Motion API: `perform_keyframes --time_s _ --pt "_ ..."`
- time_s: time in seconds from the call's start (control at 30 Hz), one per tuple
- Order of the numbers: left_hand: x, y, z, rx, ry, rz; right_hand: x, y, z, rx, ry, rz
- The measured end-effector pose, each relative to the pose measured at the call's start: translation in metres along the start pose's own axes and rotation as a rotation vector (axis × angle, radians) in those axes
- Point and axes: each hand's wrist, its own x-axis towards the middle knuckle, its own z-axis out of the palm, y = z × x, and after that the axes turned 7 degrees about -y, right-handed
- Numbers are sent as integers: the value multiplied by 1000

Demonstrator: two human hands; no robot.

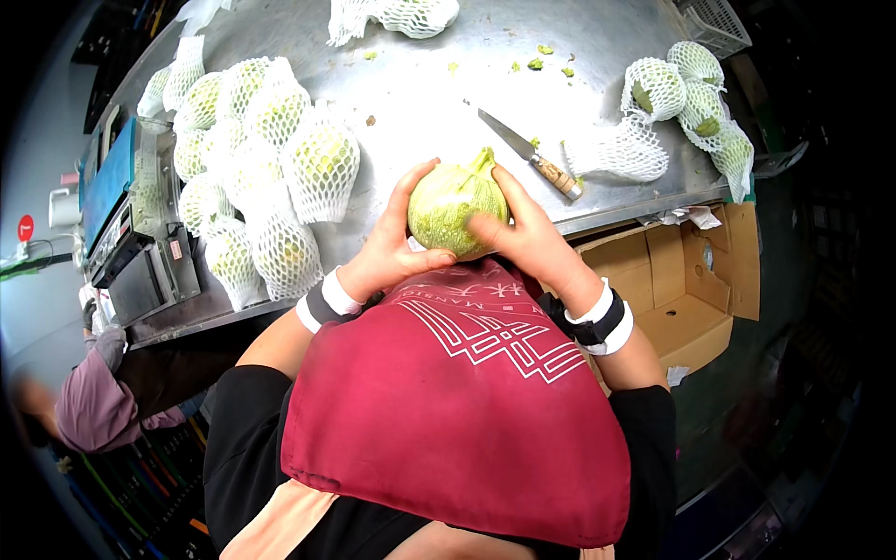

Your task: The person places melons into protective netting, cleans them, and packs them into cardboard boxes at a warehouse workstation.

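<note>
A round, pale green squash (455,203) with a short stem is held between my two hands at the front edge of the metal table. My left hand (399,238) wraps its left side, thumb low on the near face. On the right side, my right hand (528,227) has its fingers near the stem and a blurred thumb across the front. Just beyond my right hand lies a knife (556,177) with a patterned handle, its blade pointing away to the left. A white foam net sleeve (619,150) rests right of the knife.
Several net-wrapped squashes (252,154) crowd the table's left side, and another group (693,91) sits at the right. Green trimmings (535,64) dot the metal table (420,91). A weighing scale (140,252) stands far left, near another person (98,406). Below right is an open cardboard box (665,280).
</note>
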Motion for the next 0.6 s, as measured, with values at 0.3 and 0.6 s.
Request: perform_keyframes --time_s 0.3,0.6 --pt "0 -3 0 75 -86 -86 -1 15 2 -216 28 -14" --pt "14 1 13 57 -141 -125 -19 42 -2 -14 173 -22"
